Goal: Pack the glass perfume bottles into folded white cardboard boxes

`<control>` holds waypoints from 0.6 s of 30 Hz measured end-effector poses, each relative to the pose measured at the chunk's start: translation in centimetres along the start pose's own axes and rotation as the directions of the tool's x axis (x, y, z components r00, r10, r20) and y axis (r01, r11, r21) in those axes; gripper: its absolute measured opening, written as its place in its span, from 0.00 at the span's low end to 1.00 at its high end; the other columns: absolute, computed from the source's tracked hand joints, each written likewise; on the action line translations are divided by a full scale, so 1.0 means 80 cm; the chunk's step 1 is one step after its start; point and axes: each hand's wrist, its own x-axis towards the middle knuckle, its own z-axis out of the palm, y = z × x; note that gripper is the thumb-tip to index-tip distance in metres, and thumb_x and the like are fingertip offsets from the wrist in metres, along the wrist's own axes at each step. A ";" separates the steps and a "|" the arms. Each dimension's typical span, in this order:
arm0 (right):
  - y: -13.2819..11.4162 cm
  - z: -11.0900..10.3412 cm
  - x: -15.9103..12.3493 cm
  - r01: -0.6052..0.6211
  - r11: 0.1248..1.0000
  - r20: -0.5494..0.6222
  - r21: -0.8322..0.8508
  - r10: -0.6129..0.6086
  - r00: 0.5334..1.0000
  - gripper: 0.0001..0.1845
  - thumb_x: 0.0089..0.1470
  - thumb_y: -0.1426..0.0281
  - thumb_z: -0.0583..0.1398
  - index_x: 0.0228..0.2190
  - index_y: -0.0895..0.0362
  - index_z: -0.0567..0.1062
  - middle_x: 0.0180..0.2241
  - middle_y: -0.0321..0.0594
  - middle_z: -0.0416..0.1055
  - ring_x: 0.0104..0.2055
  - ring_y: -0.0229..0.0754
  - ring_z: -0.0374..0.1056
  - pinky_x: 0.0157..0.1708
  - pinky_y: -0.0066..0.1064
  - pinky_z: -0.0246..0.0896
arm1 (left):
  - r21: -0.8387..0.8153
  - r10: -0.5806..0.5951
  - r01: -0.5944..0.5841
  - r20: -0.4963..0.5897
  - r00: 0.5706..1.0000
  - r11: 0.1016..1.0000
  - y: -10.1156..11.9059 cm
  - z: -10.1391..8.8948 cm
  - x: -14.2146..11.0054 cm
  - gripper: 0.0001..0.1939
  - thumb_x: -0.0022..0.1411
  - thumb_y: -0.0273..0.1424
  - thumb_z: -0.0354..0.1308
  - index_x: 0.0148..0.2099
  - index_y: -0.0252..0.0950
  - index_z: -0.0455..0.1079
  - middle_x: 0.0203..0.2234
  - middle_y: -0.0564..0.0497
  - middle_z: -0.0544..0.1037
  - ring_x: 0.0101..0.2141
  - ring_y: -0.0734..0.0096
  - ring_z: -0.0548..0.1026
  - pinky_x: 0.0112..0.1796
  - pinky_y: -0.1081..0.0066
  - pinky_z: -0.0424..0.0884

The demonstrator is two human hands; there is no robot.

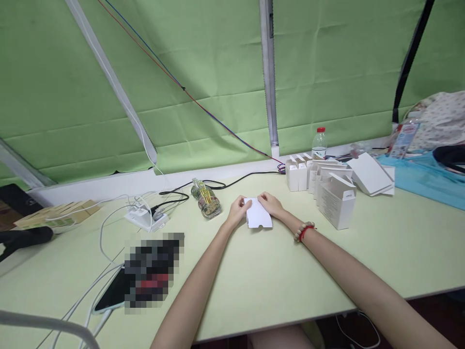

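A small white cardboard box [258, 215], flat-looking with a notch in its near edge, is held just above the table between both hands. My left hand [238, 211] grips its left side, thumb on top. On the far right corner, my right hand [271, 204] has its fingers closed around the edge. The undersides of the fingers are hidden. To the right stand several white boxes [337, 201] with raised flaps, and flat white cartons [371, 175] lie stacked behind them.
A glass jar with a metal clasp [208, 201] lies left of my hands. Further left are a power strip [145, 215] with cables and a phone [116, 291]. A red-capped bottle [319, 141] stands behind the boxes. Blue cloth [417, 179] covers the right back.
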 end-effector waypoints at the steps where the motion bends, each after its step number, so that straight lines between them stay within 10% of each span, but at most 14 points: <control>1: 0.000 0.000 0.000 0.003 1.000 0.003 0.001 -0.003 1.000 0.13 0.54 0.61 0.49 0.31 0.53 0.70 0.33 0.35 0.72 0.34 0.39 0.65 0.32 0.28 0.55 | 0.005 0.008 -0.008 0.007 1.000 1.000 0.000 0.000 0.000 0.14 0.48 0.41 0.58 0.31 0.36 0.64 0.24 0.54 0.70 0.27 0.74 0.67 0.27 0.76 0.62; 18: 0.005 0.000 0.001 0.105 0.993 0.012 0.049 -0.106 0.994 0.13 0.53 0.64 0.50 0.31 0.52 0.73 0.35 0.33 0.74 0.36 0.38 0.67 0.34 0.27 0.57 | 0.127 0.049 -0.061 0.089 0.995 0.990 0.005 -0.002 -0.004 0.16 0.54 0.39 0.52 0.43 0.38 0.68 0.35 0.51 0.74 0.33 0.70 0.69 0.34 0.72 0.63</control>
